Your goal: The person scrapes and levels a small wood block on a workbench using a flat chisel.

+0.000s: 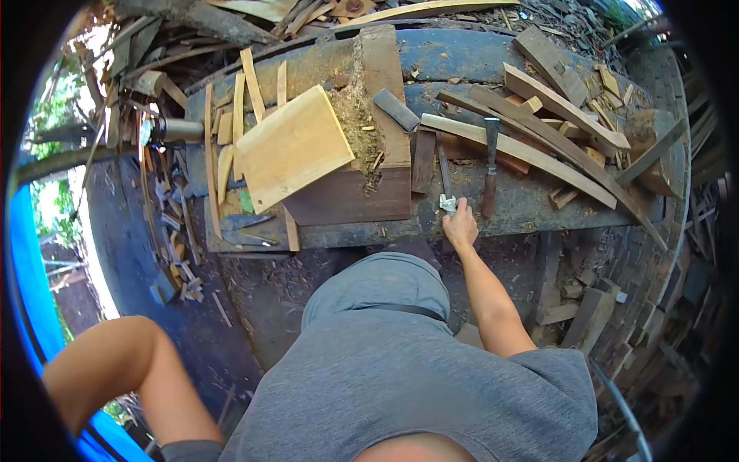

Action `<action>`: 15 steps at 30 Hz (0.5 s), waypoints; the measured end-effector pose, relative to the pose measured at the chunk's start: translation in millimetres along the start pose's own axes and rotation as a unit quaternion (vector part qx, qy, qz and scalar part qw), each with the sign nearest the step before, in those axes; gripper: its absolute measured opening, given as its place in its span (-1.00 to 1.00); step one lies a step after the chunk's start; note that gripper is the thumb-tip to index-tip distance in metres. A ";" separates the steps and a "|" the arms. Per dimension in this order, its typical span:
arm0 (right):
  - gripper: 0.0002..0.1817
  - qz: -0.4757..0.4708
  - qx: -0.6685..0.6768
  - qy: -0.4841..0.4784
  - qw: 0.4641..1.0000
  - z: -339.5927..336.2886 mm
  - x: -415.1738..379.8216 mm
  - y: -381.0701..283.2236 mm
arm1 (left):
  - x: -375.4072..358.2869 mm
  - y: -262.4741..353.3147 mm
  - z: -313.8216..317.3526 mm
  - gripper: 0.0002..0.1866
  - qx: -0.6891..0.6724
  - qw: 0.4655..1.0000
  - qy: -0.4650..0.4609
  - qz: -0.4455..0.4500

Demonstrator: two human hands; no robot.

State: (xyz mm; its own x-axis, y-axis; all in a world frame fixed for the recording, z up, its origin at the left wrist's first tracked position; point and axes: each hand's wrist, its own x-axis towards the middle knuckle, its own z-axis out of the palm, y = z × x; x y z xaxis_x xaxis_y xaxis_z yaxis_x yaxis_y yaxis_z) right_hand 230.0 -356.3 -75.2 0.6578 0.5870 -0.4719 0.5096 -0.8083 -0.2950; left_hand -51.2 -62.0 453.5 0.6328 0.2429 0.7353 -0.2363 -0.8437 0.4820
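Observation:
My right hand (462, 225) is at the front edge of the workbench, its fingers closed around the whitish handle end of a long narrow metal tool (444, 165), which looks like a chisel. The blade points away from me across the bench. Just right of it lies a chisel (490, 154) with a brown wooden handle. To the left are a dark wooden block (423, 162) and a grey rectangular block (396, 110). A pale flat board (296, 146) rests tilted over a dark brown board (354, 204). My left arm is bent at the lower left; its hand is outside the view.
Long wood strips (531, 150) and offcuts crowd the right of the workbench (523, 219). Thin sticks (209, 154) stand out at its left, near a metallic cylinder (173, 131). Sawdust (362, 131) lies in the middle. Scrap wood (593, 316) litters the ground.

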 end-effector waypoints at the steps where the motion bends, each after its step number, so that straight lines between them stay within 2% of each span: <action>1: -0.55 0.008 0.001 -0.008 1.000 -3.8 0.0 -1.6 | 9.8 16.1 1.5 -0.44 -0.007 0.999 -0.008 0.031; 4: -0.54 0.009 0.001 -0.033 0.999 -4.8 4.6 2.3 | 27.8 44.1 7.8 -0.42 -0.012 0.997 -0.012 0.070; 9: -0.52 0.022 0.026 -0.075 0.997 -12.0 13.5 -2.3 | 19.0 73.5 2.6 -0.37 0.000 0.997 -0.007 0.075; 15: -0.54 0.034 0.016 -0.034 0.999 -21.9 1.7 -17.5 | -9.6 91.8 -20.2 -0.32 -0.011 0.992 0.011 0.123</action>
State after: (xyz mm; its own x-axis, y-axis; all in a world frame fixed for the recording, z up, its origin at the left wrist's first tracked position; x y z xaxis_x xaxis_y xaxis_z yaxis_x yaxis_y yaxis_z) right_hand 234.3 -340.1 -52.7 0.6505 0.5271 -0.5468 0.4464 -0.8478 -0.2861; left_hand -93.9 -132.1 500.4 0.5382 0.0405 0.8418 -0.3975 -0.8686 0.2959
